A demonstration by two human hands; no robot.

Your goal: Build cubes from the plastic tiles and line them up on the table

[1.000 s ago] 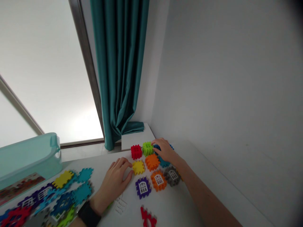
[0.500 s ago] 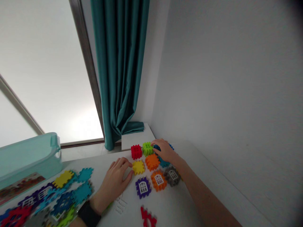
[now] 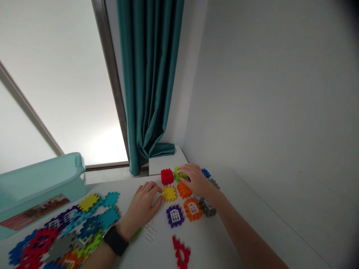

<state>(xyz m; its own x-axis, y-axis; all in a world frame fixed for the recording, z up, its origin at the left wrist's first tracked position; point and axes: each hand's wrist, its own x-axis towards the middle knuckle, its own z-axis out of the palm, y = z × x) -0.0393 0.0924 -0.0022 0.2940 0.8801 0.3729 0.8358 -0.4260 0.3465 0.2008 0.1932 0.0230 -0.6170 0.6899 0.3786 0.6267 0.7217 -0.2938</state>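
My left hand (image 3: pixel 146 201), with a dark watch (image 3: pixel 115 241) on its wrist, rests on the table with its fingers apart. Its fingertips reach the left edge of a yellow block (image 3: pixel 169 194). Over the back of the group, my right hand (image 3: pixel 196 180) has thumb and fingers apart, partly covering a lime green block (image 3: pixel 179 174). Whether it touches this block I cannot tell. Below its thumb sits an orange block (image 3: pixel 184 190); a red block (image 3: pixel 167 176) stands to the left. Nearer are purple (image 3: pixel 175 216), orange (image 3: pixel 192 209) and grey (image 3: pixel 206 207) pieces with white windows.
Many toothed pieces, including a yellow one (image 3: pixel 89 202), lie in a pile at left beside a turquoise bin (image 3: pixel 67 179). A red piece (image 3: pixel 181 252) and white window inserts (image 3: pixel 150 232) lie nearer. A grey wall (image 3: pixel 258 130) borders the table's right side.
My right hand has shifted left from the dark blue piece, its fingers now over the lime green block. My left hand stays by the yellow block. The whole view has shifted slightly.
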